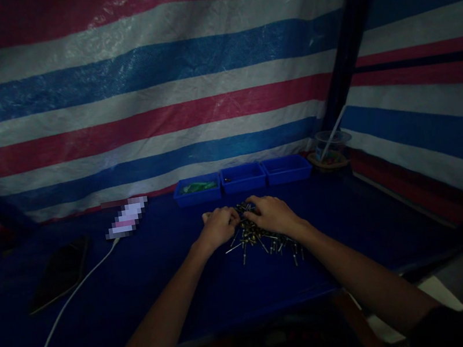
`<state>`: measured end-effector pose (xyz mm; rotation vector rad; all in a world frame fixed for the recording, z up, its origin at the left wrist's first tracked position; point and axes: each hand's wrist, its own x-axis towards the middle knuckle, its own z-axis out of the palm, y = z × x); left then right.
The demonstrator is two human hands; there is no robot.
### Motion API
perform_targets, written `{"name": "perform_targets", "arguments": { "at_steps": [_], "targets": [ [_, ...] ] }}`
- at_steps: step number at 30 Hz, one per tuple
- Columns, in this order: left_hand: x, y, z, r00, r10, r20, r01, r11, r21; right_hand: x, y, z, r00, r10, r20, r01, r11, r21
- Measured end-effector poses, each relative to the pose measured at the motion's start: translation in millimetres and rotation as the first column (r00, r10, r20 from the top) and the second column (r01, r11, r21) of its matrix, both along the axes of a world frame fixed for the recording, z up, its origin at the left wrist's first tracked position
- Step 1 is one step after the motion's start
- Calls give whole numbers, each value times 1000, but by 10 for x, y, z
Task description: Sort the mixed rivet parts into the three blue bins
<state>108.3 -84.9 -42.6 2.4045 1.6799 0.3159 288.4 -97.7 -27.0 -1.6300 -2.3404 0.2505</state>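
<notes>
A loose pile of small metal pins that look like pop rivets (250,234) lies on the blue tabletop, with several strays towards the near right. My left hand (221,225) rests at the pile's left side, fingers curled in; what they hold, if anything, is hidden. Over the upper right of the pile is my right hand (273,213), its fingers bent and the thumb apart from the forefinger. Rivets show between the two hands, and some are covered by the right palm.
Behind the pile stand three blue trays in a row: a left tray (176,197) with green contents, a middle tray (244,184) and a right tray (288,175). A lidded cup with a straw (329,146) stands right. A lit phone (128,217), white cable (65,305) and dark phone (60,272) lie left.
</notes>
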Motion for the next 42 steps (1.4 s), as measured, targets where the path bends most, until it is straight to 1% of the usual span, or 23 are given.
{"name": "perform_targets", "arguments": {
  "at_steps": [3,6,11,14,19,21,23,24,25,26,28,29,30,31,32,34,35,36,37,38,40,41,42],
  "targets": [
    [-3,30,-56,1000,17,23,-19,998,56,0,8,-13,999,31,-30,-30,998,52],
    [-32,71,-63,989,-9,151,-3,997,78,-7,19,-26,992,81,-94,-71,992,108],
    [5,62,-25,936,-104,337,51,986,161,-46,28,-58,963,181,-200,-135,966,221],
    [43,35,-19,920,-124,372,48,977,208,-67,26,-70,948,212,-239,-148,955,258],
    [57,6,22,911,-94,402,-2,973,231,-86,27,-79,932,203,-299,-113,949,293],
    [53,-9,49,904,-80,421,-24,972,234,-86,12,-54,927,207,-314,-104,944,315],
    [44,-25,74,896,-72,438,-33,973,229,-69,-36,22,914,230,-333,-87,915,393],
    [36,-33,85,894,-70,443,-35,974,223,-47,-72,82,901,250,-354,-61,882,468],
    [27,-39,93,894,-67,443,-34,976,216,-15,-112,155,881,278,-383,-16,826,563],
    [15,-43,99,899,-67,432,-27,978,209,31,-150,235,856,310,-413,50,746,664],
    [-9,-50,105,924,-74,375,-3,980,200,163,-187,390,814,362,-454,221,529,819],
    [-20,-53,105,938,-85,335,18,980,199,248,-171,448,808,357,-469,305,427,851],
    [-30,-56,103,950,-103,295,44,979,197,343,-126,486,814,324,-482,367,356,860],
    [-36,-59,99,957,-123,262,72,978,196,446,-54,498,826,252,-505,415,336,846],
    [-40,-62,91,961,-144,236,98,976,194,553,39,484,836,138,-532,454,371,810],
    [-42,-65,66,963,-178,204,140,972,187,774,249,400,846,-145,-513,509,505,697],
    [-41,-64,49,963,-189,191,153,971,185,882,343,344,820,-298,-490,567,547,616],
    [-39,-62,30,965,-196,176,163,969,183,982,418,290,771,-416,-482,635,555,537],
    [-37,-57,10,966,-202,161,173,969,179,1071,471,246,724,-485,-490,689,540,484],
    [-34,-50,-9,966,-209,149,183,968,172,1142,502,217,681,-522,-514,732,515,446],
    [-26,-36,-37,963,-228,141,205,966,156,1209,512,198,636,-499,-589,769,477,426],
    [-22,-29,-45,961,-234,147,212,965,152,1197,499,201,638,-461,-616,764,480,432],
    [-18,-22,-48,959,-234,163,210,966,151,1152,480,204,656,-420,-627,743,504,440]
  ]
}}
